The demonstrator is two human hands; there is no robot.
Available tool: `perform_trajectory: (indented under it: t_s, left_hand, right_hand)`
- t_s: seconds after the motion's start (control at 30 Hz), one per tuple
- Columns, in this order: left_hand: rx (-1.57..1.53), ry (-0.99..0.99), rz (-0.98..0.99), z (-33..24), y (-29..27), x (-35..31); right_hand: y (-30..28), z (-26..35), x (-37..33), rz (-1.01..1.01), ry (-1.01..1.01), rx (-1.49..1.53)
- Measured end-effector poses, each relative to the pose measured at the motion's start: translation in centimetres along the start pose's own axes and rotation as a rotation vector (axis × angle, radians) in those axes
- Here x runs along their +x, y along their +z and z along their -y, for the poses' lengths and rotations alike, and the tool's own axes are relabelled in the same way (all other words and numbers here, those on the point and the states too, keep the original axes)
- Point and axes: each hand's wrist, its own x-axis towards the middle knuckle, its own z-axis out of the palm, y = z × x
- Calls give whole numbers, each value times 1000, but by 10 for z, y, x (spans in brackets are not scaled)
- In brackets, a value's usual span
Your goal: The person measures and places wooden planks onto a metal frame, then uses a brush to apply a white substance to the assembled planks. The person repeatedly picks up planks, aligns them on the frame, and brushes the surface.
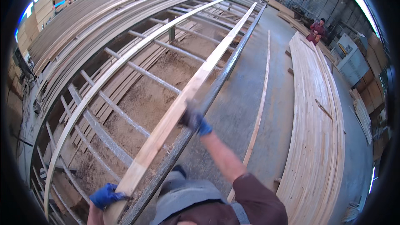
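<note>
A long pale wooden board [166, 126] lies lengthwise on the metal roller rack [211, 96], running from near my body to the far end. My left hand [106, 196], in a blue glove, grips the board's left edge close to its near end. Farther along, my right hand [192, 119] is at the board's right edge in a dark and blue glove. Motion smears its fingers, so their hold is unclear. A second, thinner wooden strip [104, 77] rests across the rollers to the left, apart from both hands.
Sawdust [141, 96] and loose slats lie beneath the rollers. Stacked boards [79, 27] line the far left. On the right are a single strip [263, 87] on the floor and a large board stack [310, 141]. Another person [317, 31] stands beyond it, near a grey cabinet [351, 60].
</note>
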Motion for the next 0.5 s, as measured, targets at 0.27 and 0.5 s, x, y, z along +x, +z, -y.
perform_trajectory:
  t_s: [0.27, 0.5]
  left_hand:
    - [-221, -43, -29, 105, -17, 95]
    - [497, 49, -365, -136, 9, 199]
  right_hand:
    - [-27, 59, 126, -232, -177, 62]
    - [-46, 66, 156, -332, -131, -161]
